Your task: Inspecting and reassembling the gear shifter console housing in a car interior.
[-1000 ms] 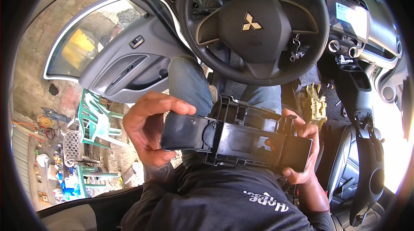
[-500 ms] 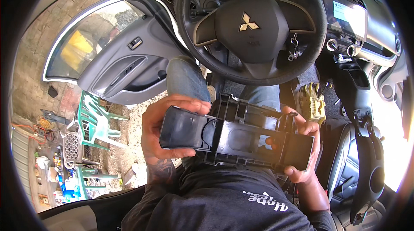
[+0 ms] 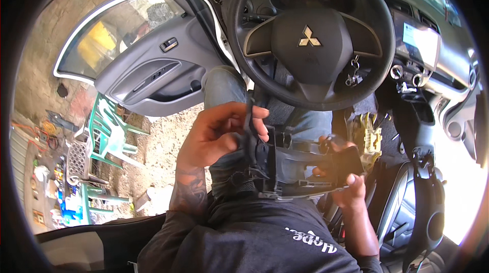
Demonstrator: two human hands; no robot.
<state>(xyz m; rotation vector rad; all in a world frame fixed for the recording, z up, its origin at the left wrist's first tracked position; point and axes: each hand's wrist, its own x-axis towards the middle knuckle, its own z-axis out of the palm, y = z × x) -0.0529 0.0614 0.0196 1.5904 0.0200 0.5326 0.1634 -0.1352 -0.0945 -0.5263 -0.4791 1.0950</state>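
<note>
Sitting in the driver's seat below the steering wheel (image 3: 310, 38), the person holds a black plastic console tray (image 3: 300, 168) over the lap, between the wheel and the dark shirt (image 3: 244, 242). Left of the wheel the car door (image 3: 153, 77) stands open, with green plastic chairs (image 3: 104, 133) on the dirt beyond it. A second ago the tray lay flat and wide, its open face up toward the camera; now it has been tipped on edge, so its ribbed side and left end show instead. Judging by that, the part is being turned over for a look at another face. The left hand (image 3: 216, 135), earlier spread under the tray's left end, now has its fingers curled over that end. The right hand (image 3: 349, 184) remains clamped on the right end, thumb on top.
</note>
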